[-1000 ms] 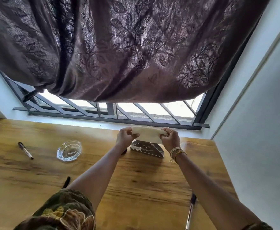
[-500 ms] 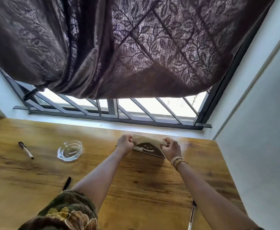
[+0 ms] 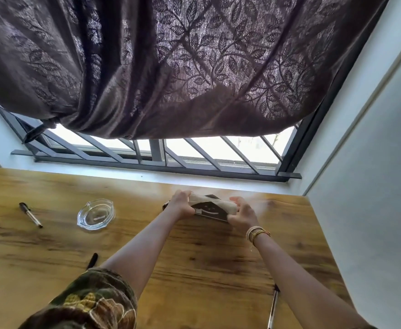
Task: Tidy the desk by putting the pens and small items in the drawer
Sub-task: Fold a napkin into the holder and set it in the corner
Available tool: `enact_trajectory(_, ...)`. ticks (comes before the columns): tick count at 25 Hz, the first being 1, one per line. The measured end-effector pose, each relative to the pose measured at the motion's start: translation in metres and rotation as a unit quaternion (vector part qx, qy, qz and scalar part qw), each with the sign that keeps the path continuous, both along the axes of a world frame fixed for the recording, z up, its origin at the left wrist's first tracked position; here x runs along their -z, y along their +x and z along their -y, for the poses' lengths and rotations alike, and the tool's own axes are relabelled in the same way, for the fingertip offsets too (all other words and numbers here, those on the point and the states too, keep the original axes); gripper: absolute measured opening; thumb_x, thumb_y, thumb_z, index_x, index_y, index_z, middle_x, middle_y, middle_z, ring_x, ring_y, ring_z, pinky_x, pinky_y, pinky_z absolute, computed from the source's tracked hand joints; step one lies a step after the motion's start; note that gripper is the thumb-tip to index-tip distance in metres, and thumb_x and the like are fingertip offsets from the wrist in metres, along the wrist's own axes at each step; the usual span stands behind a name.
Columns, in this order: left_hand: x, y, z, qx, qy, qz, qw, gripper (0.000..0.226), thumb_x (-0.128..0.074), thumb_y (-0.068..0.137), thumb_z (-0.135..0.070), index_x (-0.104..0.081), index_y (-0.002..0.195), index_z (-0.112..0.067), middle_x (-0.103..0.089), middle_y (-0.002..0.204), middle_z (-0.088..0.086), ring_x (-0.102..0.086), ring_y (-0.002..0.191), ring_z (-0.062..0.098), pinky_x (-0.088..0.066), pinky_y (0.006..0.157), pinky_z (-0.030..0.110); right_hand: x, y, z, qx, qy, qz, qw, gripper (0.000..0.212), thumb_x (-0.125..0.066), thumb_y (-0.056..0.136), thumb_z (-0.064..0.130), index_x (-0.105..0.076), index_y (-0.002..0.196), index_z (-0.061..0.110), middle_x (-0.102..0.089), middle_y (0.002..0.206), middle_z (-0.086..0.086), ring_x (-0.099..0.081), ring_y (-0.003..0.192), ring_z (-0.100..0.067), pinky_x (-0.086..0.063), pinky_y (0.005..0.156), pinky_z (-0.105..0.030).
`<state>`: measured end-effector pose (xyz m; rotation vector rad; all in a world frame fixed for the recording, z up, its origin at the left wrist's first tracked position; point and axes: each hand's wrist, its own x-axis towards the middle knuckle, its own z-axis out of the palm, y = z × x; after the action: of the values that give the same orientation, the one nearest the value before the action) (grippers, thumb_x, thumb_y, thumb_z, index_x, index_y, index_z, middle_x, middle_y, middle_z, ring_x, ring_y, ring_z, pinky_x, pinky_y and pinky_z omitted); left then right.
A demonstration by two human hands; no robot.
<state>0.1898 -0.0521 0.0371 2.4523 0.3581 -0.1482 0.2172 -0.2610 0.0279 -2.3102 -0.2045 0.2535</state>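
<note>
Wooden worktop (image 3: 194,269) under curtained window (image 3: 194,153): pen (image 3: 31,214), glass dish (image 3: 95,214), second pen (image 3: 273,307). Left hand (image 3: 182,205) and right hand (image 3: 242,216), fingers closed, grip cream cloth roll (image 3: 212,203) above black holder (image 3: 206,211).

Two bare forearms, one patterned sleeve, a stack of bangles.

Left hand (image 3: 182,206) and right hand (image 3: 241,216) both bare, no rings or gloves visible. On the left upper arm, a short sleeve (image 3: 92,302) of dark olive-green fabric, printed with large flowers in mustard yellow, cream and rusty brown, outlined in pale lines; slightly gathered hem ending above the elbow. Left forearm uncovered from there down. At the right wrist, several thin bangles (image 3: 256,233) stacked close together, gold and pale cream, with a touch of orange-red at one edge. Right forearm otherwise uncovered.
</note>
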Motion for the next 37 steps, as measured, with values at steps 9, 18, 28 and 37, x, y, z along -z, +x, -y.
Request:
enact_trajectory(9,0.004,0.012,-0.008,-0.015,-0.065,-0.012,0.998,0.032,-0.074,0.077,-0.012,-0.071,0.109,-0.011,-0.071,0.1,0.01,-0.063,0.094,0.024,-0.043,0.073,0.026,0.016,0.005,0.003,0.01,-0.018,-0.019,1.0,0.042,-0.077,0.076,0.023,-0.064,0.115,0.015,-0.069,0.103,-0.011,-0.062,0.096,-0.028,-0.041,0.073,-0.024)
enact_trajectory(18,-0.013,-0.011,-0.008,-0.043,-0.14,0.031,0.989,0.038,-0.082,0.073,-0.034,-0.068,0.077,0.0,-0.062,0.071,0.01,-0.051,0.065,0.019,-0.039,0.058,0.03,-0.003,-0.012,0.009,0.02,0.092,-0.054,0.994,0.037,-0.074,0.08,0.022,-0.065,0.112,0.006,-0.068,0.093,-0.008,-0.058,0.081,-0.02,-0.043,0.061,-0.024)
enact_trajectory(28,-0.037,-0.122,-0.021,-0.15,-0.304,0.064,0.939,0.024,-0.07,0.086,-0.033,-0.068,0.091,-0.01,-0.061,0.073,0.003,-0.051,0.057,0.012,-0.038,0.039,0.019,-0.023,-0.072,-0.023,-0.023,0.168,-0.06,0.984,0.016,-0.074,0.079,0.014,-0.066,0.088,0.004,-0.058,0.069,-0.001,-0.048,0.062,-0.012,-0.038,0.052,-0.021)
enact_trajectory(37,-0.026,-0.23,-0.103,-0.244,-0.353,0.094,0.898,0.026,-0.067,0.089,-0.022,-0.066,0.106,-0.003,-0.063,0.077,0.007,-0.058,0.043,-0.002,-0.042,0.038,0.016,-0.013,-0.139,-0.128,-0.111,0.16,-0.111,0.974,0.017,-0.072,0.083,0.016,-0.066,0.097,0.01,-0.062,0.08,-0.004,-0.057,0.071,-0.018,-0.053,0.06,-0.031)
